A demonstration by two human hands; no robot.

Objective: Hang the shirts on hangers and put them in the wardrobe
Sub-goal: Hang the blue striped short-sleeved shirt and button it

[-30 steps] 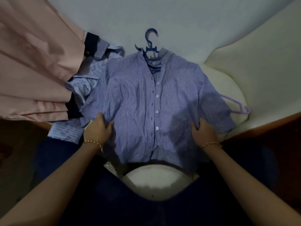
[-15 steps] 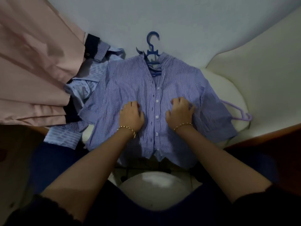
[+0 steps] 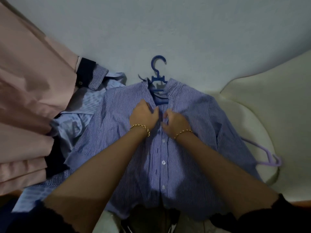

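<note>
Both hands moved up from mid-chest to the neckline — left hand (image 3: 143, 115) and right hand (image 3: 175, 121) pinch the striped shirt (image 3: 161, 157) placket below the blue hanger (image 3: 158, 78), probably fastening the top button.

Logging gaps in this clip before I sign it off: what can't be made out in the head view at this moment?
- Blue hanger: its arms are hidden under the striped shirt; only hook and neck show.
- Top button: covered by the left hand and right hand, so fastened or not is unclear.
- Purple hanger: mostly under the shirt's sleeve.
- Checked shirt: partly buried beneath the striped one.
- Wardrobe: not in frame.
</note>
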